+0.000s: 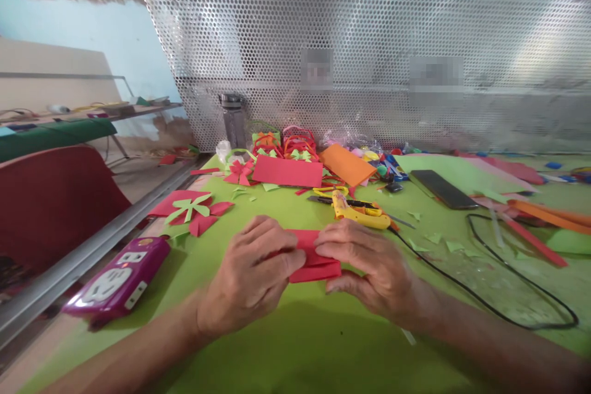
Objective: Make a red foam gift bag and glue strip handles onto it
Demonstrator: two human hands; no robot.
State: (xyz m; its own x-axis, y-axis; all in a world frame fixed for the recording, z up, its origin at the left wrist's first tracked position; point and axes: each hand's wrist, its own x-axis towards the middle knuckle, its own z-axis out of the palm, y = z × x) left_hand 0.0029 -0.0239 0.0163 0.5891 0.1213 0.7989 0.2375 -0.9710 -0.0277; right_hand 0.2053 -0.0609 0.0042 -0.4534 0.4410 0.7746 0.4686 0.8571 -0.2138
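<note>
The left hand (253, 265) and right hand (372, 265) are holding the folded red foam-like sheet (314, 271), and uneven pushing could be making it crooked.

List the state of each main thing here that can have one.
Red piece: folded, left hand and right hand on it
Yellow glue gun: lying down, cord attached
Phone: lying flat
Bottle: upright, lid on
Purple power strip: top sockets unused
</note>
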